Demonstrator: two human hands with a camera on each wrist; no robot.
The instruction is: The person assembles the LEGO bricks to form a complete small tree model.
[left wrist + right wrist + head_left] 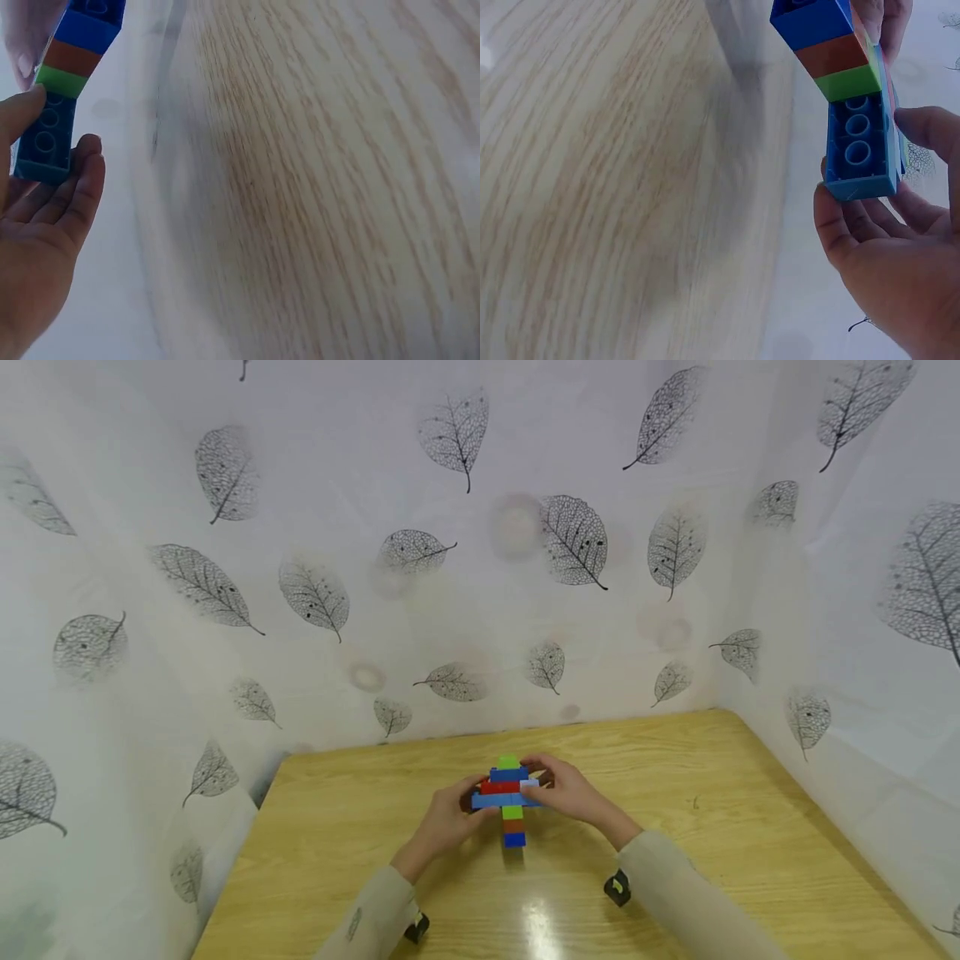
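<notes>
Both hands hold a toy building-block model (pixel 500 787) above the wooden table. Its wide middle has layered light blue and red blocks, with a white block (pixel 528 784) at the right. A dark blue block and a green one top it at the far end. Toward the person runs a narrow stem of green, orange-brown and dark blue (pixel 515 840) blocks. My left hand (pixel 446 814) grips the left end of the wide layer between thumb and fingers. On the right end, my right hand (pixel 573 793) does likewise. Hollow round tubes show under the light blue block (pixel 857 153) in the right wrist view.
The wooden table (pixel 337 860) carries a glossy reflection near its front. A pale cloth or sheet (pixel 465 610) printed with dark leaves stands behind the table and along both sides. Small black devices (pixel 618 888) sit at the wrists, beside the light sleeves.
</notes>
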